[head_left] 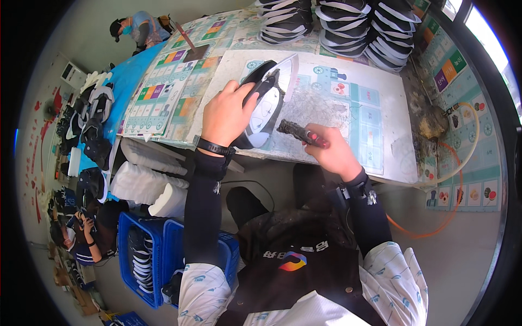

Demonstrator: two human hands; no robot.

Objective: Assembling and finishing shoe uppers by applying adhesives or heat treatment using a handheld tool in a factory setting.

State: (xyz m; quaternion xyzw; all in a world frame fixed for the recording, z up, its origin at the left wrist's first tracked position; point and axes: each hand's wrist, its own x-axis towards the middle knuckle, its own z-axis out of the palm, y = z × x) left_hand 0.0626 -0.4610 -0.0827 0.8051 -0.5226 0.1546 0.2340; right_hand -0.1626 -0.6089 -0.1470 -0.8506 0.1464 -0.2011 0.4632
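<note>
My left hand (pixel 225 114) is closed around the upper edge of a black shoe upper (pixel 243 142), which is tilted over the near edge of the worktable. Its face toward my right shows a white and pale blue lining-like surface (pixel 265 111) with thin dark lines. A whitish, curved rim (pixel 288 76) stands out at its far end. My right hand (pixel 334 152) grips a brush (pixel 296 130) with a dark, crusted head and a reddish handle. The brush head points toward the shoe upper, with a small gap between them. The fingertips of my left hand are partly hidden.
Stacks of black, white-edged shoe parts (pixel 342 27) stand at the back. A dark, crusted pot-like mass (pixel 432 122) sits at the right, near an orange hose (pixel 451 217). Blue crates (pixel 141 261) and white stacked pieces (pixel 136 182) are at the left. Two people work farther left.
</note>
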